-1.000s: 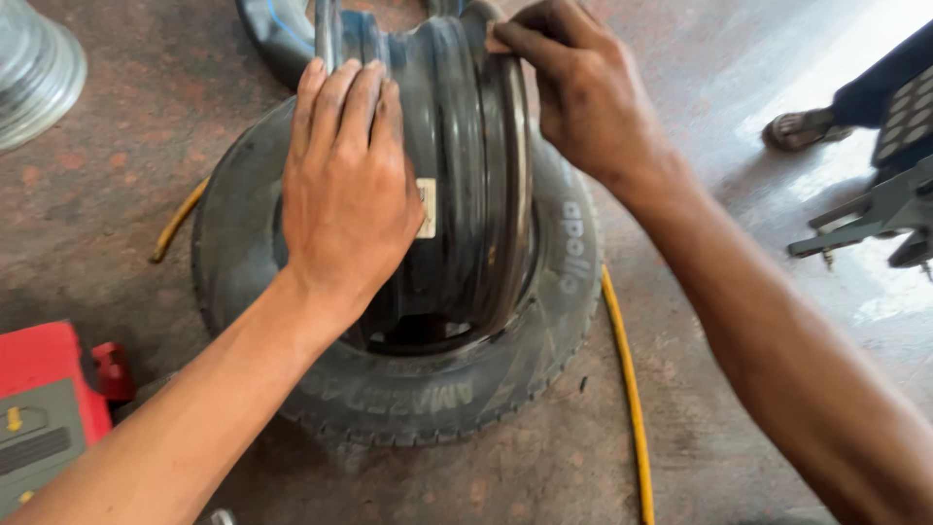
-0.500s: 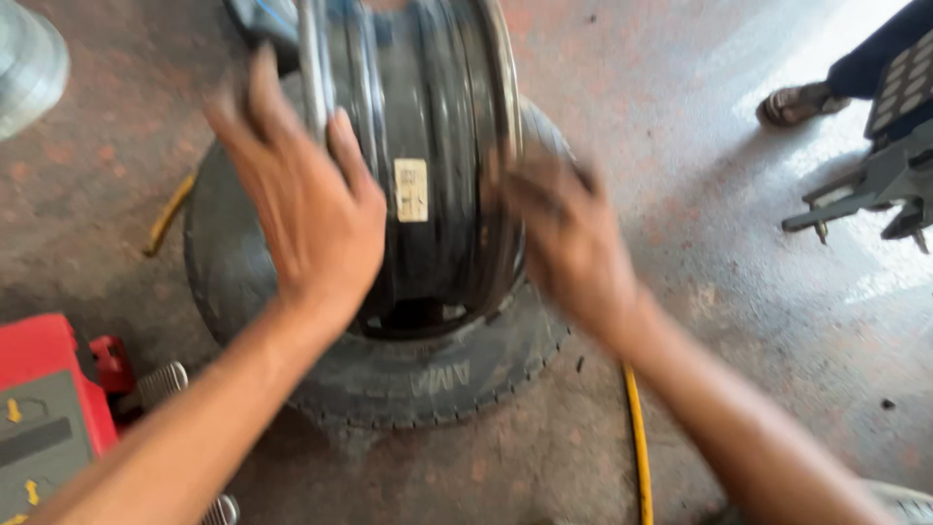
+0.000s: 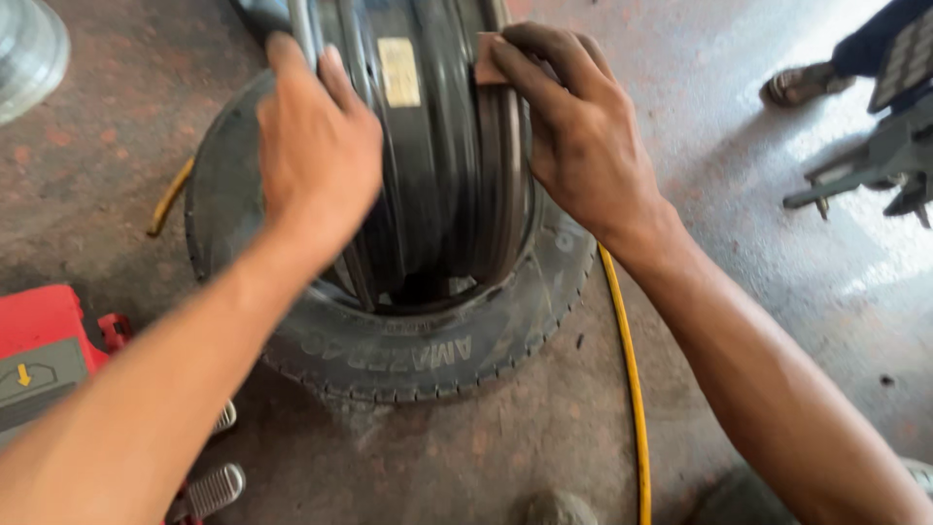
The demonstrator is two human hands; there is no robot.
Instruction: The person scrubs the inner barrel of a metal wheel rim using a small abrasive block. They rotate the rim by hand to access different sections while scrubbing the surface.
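A black steel wheel rim (image 3: 428, 165) stands upright inside a black tyre (image 3: 408, 350) that lies flat on the floor. My left hand (image 3: 316, 146) rests flat over the rim's left edge and steadies it. My right hand (image 3: 573, 126) presses a small brown piece of sandpaper (image 3: 489, 66) against the rim's right edge, fingers closed on it. A pale sticker (image 3: 398, 70) sits on the rim's barrel between my hands.
A yellow hose (image 3: 630, 389) runs along the floor right of the tyre. A red machine with pedals (image 3: 49, 350) stands at the lower left. A shiny metal rim (image 3: 24, 49) lies at top left. Another person's sandalled foot (image 3: 797, 86) and a dark stand (image 3: 875, 165) are at top right.
My right hand has gone from low on the rim's right side back up to its top edge. My left hand has shifted up the left edge. The view moved closer.
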